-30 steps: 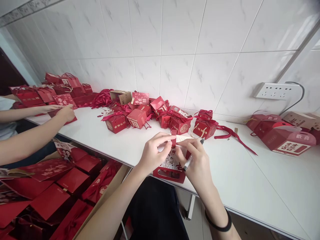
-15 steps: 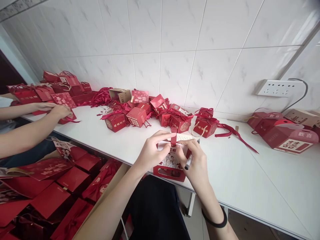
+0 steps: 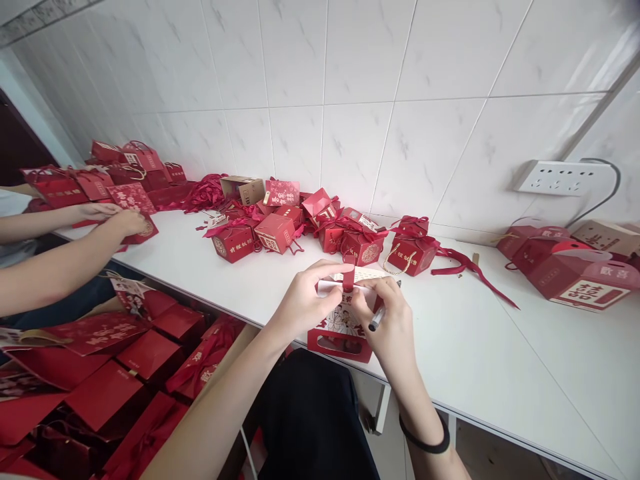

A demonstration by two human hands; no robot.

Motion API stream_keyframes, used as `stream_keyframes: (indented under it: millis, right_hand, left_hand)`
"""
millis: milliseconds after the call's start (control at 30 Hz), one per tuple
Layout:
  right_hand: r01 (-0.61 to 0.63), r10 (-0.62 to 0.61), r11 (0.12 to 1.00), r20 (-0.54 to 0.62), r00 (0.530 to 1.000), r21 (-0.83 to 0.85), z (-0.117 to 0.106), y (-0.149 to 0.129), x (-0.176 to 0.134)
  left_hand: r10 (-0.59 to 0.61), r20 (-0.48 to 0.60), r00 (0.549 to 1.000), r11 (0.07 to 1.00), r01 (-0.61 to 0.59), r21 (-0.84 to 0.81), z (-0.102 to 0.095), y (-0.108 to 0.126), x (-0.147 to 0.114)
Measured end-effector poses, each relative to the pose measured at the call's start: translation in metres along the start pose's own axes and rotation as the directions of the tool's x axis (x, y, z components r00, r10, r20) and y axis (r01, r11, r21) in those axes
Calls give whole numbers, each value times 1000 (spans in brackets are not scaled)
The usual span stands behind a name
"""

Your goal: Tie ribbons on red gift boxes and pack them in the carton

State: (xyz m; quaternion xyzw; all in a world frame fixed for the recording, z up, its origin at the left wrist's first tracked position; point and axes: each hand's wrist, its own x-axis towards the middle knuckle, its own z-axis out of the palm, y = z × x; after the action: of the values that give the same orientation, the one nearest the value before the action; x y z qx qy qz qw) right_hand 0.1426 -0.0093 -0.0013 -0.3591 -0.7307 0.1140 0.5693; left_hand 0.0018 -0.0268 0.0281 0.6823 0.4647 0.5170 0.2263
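In the head view a red and white gift box [image 3: 340, 325] with printed figures and a cut-out window stands at the table's front edge. A red ribbon strip [image 3: 349, 277] rises from its top. My left hand [image 3: 305, 300] is closed, thumb and forefinger pinching at the ribbon. My right hand [image 3: 395, 320] is closed too, its thumb and forefinger at the box top beside the ribbon. A black and clear pen [image 3: 378, 317] is tucked between its fingers. Behind the ribbon lies a cream card [image 3: 369, 274] with print on it. My fingertips partly hide the ribbon's lower end.
Several red gift boxes [image 3: 275, 233] with ribbons are heaped along the wall. Larger red boxes [image 3: 570, 273] stand at right below a power strip [image 3: 563, 178]. At left, a co-worker's hands [image 3: 125, 220] handle a red bag. A carton of red boxes [image 3: 105, 397] sits below.
My hands stay at the ribbon with barely any shift. The view has moved slightly. At left, the co-worker's hands and the red bag have moved a little.
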Motion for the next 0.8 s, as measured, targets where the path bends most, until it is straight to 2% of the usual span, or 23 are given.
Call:
stream_keyframes:
  millis: [200, 367, 600, 800]
  right_hand:
    - [79, -80, 997, -41, 996, -15, 4, 6, -2]
    - [94, -93, 996, -46, 995, 1, 4, 7, -3]
    - [101, -101, 995, -37, 994, -7, 3, 6, -2]
    - [118, -118, 993, -20, 993, 6, 3, 9, -2]
  left_hand:
    - [42, -36, 998, 999, -41, 17, 3, -1, -3]
    - [54, -7, 999, 998, -53, 15, 2, -4, -3]
    - [127, -27, 991, 991, -126, 38, 3, -8, -4]
    - [91, -15, 996, 995, -90, 42, 1, -6, -4]
